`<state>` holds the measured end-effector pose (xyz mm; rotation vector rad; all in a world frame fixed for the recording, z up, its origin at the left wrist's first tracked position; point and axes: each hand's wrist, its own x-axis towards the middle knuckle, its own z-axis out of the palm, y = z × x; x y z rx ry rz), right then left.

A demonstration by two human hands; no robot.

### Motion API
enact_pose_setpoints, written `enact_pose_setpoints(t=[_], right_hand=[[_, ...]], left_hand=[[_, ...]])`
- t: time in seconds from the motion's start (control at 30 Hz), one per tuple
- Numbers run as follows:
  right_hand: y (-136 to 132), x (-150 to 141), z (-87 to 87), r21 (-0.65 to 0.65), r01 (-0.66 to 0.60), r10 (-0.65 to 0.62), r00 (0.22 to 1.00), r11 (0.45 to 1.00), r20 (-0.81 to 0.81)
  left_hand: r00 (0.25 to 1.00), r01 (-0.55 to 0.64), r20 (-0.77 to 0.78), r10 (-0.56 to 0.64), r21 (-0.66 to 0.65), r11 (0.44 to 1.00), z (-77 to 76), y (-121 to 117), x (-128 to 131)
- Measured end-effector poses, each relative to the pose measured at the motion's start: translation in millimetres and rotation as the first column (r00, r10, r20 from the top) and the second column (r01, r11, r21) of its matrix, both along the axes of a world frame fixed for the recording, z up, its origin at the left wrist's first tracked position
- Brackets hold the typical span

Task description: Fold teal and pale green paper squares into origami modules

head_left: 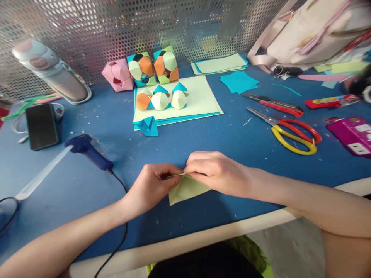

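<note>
Both my hands pinch a pale green sheet of paper point(188, 190) just above the blue table point(162, 220), near its front edge. My left hand point(153, 183) is closed on the paper's upper left edge, thumb and fingers pressed together. Close beside it, my right hand point(222, 173) grips the same upper edge, its fingertips almost meeting the left ones. A crease runs across the paper, and its right part is hidden beneath my right hand. Beyond the hands, a small folded blue paper piece point(148, 126) rests at the corner of a stack of paper sheets point(203, 94).
Several folded paper shapes point(160, 99) stand on the stack, with a pink paper ball point(117, 75) behind. To the left are a glue gun point(92, 152), a phone point(42, 125) and a bottle point(55, 71). Scissors point(290, 131), a cutter point(275, 104) and blue squares point(239, 81) lie right.
</note>
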<state>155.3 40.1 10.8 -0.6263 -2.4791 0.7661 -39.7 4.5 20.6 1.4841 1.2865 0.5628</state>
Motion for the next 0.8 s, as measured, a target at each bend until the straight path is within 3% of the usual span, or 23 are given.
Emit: enact_pose_setpoints(t=[0.13, 0.53, 0.8], right_hand=[[0.9, -0.7, -0.1, -0.005, -0.007, 0.007, 1.0, 1.0, -0.015], [1.2, -2.8, 0.4, -0.017, 0.03, -0.031, 0.999, 0.999, -0.044], [3.2, 4.3, 0.9, 0.01, -0.021, 0.019, 0.984, 1.0, 0.178]], left_hand=[[1.0, 0.014, 0.012, -0.014, -0.018, 1.0, -0.8, -0.3, -0.1], [1.0, -0.01, -0.028, 0.013, 0.114, 0.993, -4.2, -3.7, -2.1], [0.998, -0.06, -0.001, 0.06, 0.05, 0.997, -7.3, -0.4, 0.7]])
